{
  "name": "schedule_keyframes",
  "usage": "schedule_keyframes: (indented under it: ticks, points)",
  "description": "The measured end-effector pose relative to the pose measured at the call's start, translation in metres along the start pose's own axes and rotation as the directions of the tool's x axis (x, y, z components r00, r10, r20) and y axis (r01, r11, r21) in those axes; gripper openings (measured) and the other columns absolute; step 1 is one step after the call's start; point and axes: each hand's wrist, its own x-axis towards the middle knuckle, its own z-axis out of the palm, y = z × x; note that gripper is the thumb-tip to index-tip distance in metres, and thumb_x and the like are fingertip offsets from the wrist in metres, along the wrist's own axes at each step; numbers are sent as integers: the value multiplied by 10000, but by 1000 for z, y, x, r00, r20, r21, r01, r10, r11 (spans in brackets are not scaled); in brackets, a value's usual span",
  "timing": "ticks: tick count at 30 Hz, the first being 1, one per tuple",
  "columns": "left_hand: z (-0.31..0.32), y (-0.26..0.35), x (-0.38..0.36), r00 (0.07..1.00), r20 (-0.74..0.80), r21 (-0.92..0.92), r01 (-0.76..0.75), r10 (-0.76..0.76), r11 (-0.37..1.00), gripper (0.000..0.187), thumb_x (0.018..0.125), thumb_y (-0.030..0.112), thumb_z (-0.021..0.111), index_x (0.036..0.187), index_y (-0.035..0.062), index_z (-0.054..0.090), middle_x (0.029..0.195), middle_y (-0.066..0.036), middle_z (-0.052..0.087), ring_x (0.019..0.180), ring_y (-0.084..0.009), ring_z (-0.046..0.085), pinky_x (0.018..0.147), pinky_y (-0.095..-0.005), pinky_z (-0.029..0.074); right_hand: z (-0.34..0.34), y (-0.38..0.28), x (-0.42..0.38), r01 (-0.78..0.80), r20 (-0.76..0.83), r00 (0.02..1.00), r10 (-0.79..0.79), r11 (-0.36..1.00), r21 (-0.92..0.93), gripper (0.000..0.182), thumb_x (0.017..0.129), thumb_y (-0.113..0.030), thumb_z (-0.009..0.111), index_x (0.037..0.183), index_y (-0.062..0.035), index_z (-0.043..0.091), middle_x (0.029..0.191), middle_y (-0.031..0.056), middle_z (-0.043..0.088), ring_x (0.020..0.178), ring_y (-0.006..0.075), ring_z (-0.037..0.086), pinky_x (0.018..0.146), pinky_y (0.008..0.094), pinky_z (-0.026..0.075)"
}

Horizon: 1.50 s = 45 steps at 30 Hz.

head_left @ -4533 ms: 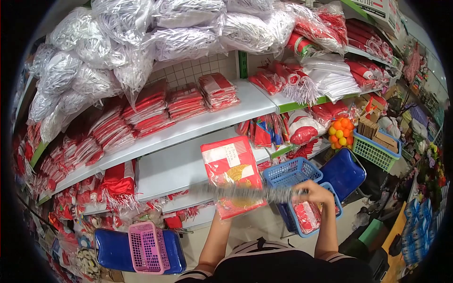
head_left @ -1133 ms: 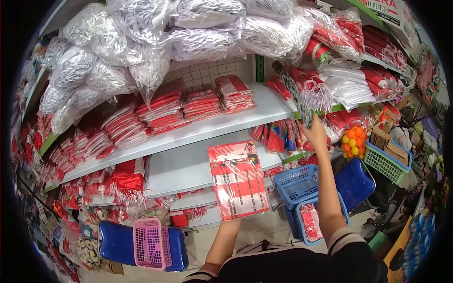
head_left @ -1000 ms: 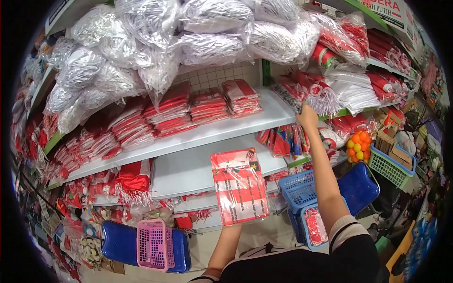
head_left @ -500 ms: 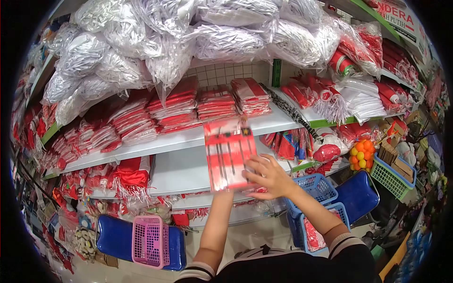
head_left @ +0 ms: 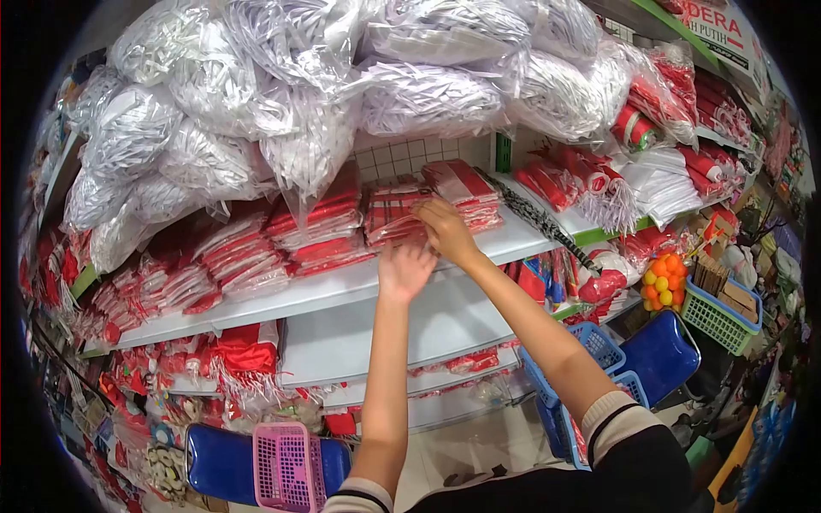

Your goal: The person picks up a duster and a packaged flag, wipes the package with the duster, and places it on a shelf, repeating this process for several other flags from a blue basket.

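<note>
A stack of red-and-white packets in clear plastic lies on the upper white shelf, its top packet marked with dark stripes. My left hand is at the stack's front edge, fingers spread and pointing up toward it, with nothing visible in them. Reaching over the stack's right side, my right hand has bent fingers at the edge of the top packet; its fingertips are partly hidden. To the right sits another stack of red packets, and to the left a taller one.
Bulky clear bags of white strips overhang the packets. A black-and-white patterned strip crosses the shelf on the right. Below are a pink basket on a blue seat, blue baskets and a green-and-blue crate.
The striped packet held in front of the shelf is now on the middle stack. Both hands have moved up and forward to it, and the view has shifted slightly.
</note>
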Motion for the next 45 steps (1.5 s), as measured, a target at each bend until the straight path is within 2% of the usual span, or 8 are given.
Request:
schedule_keyframes:
  ticks: [2, 11, 14, 20, 24, 31, 40, 45]
  points:
    - [25, -4, -27, 954, -297, 144, 8, 35, 989, 528, 952, 383, 370, 1340, 26, 399, 1361, -136, 444, 1203, -311, 484, 1005, -419, 412, 16, 10, 4, -53, 14, 999, 53, 998, 40, 227, 734, 14, 553, 955, -5, 604, 997, 126, 604, 988, 309, 545, 926, 435, 404]
    - [26, -10, -49, 951, -247, 488, -42, 184, 872, 483, 942, 336, 398, 1305, 19, 411, 1345, -147, 446, 1255, -317, 447, 993, -419, 434, 44, 53, -6, -408, 301, 887, 350, 899, 157, 194, 850, -59, 530, 1028, -39, 604, 1041, 116, 613, 1049, 314, 537, 997, 443, 360]
    - [18, -43, -58, 940, -289, 478, -20, 179, 878, 436, 940, 327, 406, 1246, 19, 443, 1306, -145, 470, 1219, -309, 479, 956, -411, 457, 29, 34, -16, -149, 90, 986, 144, 987, 61, 310, 837, -43, 550, 1146, -55, 573, 1146, 145, 592, 1076, 335, 534, 952, 413, 410]
    - [-34, -187, -103, 891, -422, 289, 304, -165, 908, 391, 942, 359, 397, 1217, 97, 490, 1238, -68, 540, 1114, -244, 539, 917, -386, 443, -68, -66, -154, -395, 37, 918, 395, 919, -13, 356, 818, -80, 567, 1172, -64, 539, 1251, 178, 487, 1163, 345, 473, 968, 428, 399]
    - [-110, -314, -160, 628, -630, 146, 673, -457, 725, 351, 931, 351, 423, 1174, 119, 523, 1175, -45, 570, 1068, -213, 558, 887, -363, 445, -139, -101, -347, -833, -45, 553, 832, 551, -52, 293, 795, -30, 581, 1086, -55, 551, 1159, 154, 493, 1116, 327, 488, 926, 400, 405]
    - [-169, -480, -245, 155, -691, -68, 959, -706, 276, 310, 927, 324, 451, 1119, 93, 527, 1088, -54, 574, 1018, -219, 568, 847, -349, 462, -292, -190, -582, -977, -370, -116, 922, -172, -122, 241, 700, 59, 543, 933, 2, 569, 992, 180, 492, 975, 365, 513, 855, 402, 424]
    - [-195, -684, -220, 122, -656, 134, 990, -744, 44, 416, 874, 431, 516, 1104, 88, 566, 1022, -53, 617, 886, -159, 611, 755, -301, 477, -419, -158, -725, -815, -871, -131, 474, -551, -178, 328, 766, -162, 691, 951, 17, 487, 920, 191, 513, 879, 383, 509, 760, 439, 416]
    - [-200, -756, -181, 64, -678, 255, 955, -733, -153, 432, 832, 393, 616, 1084, 52, 535, 1011, -84, 620, 841, -172, 633, 674, -294, 504, -391, -147, -739, -802, -864, -417, 281, -562, 205, 455, 713, -152, 769, 994, 9, 450, 795, 151, 543, 707, 279, 551, 652, 380, 441]
